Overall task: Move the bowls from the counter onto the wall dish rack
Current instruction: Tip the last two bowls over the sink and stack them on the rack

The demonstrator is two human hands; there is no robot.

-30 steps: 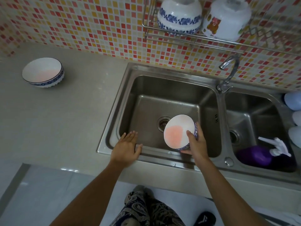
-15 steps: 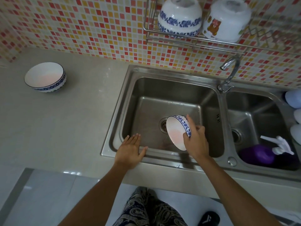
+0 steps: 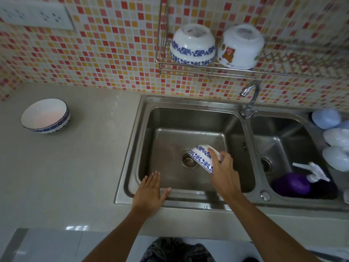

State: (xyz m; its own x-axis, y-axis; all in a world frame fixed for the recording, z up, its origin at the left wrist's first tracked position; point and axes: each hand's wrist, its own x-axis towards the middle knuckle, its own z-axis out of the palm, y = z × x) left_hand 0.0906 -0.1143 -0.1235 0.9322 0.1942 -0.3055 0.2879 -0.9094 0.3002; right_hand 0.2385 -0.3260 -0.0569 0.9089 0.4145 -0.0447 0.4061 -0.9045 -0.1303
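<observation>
My right hand [image 3: 224, 174] grips a white bowl with a blue floral band [image 3: 202, 157], turned nearly upside down over the left sink basin, above the drain. My left hand [image 3: 150, 193] rests flat and open on the sink's front rim. A second blue-rimmed bowl [image 3: 45, 116] stands upright on the counter at far left. The wire wall dish rack [image 3: 207, 68] hangs above the sink and holds two inverted bowls: one blue-banded [image 3: 192, 44], one white with a bear picture [image 3: 240, 47].
A double steel sink [image 3: 132, 148] fills the middle, with a faucet [image 3: 249, 99] between its basins. A purple spray bottle [image 3: 294, 183] lies in the right basin. Pale blue rounded objects [image 3: 332, 137] sit at the far right. A wall socket [image 3: 35, 16] is top left.
My right hand has turned the bowl from facing me to nearly upside down over the drain. The view has tilted upward, showing more wall. My left hand stays on the sink rim.
</observation>
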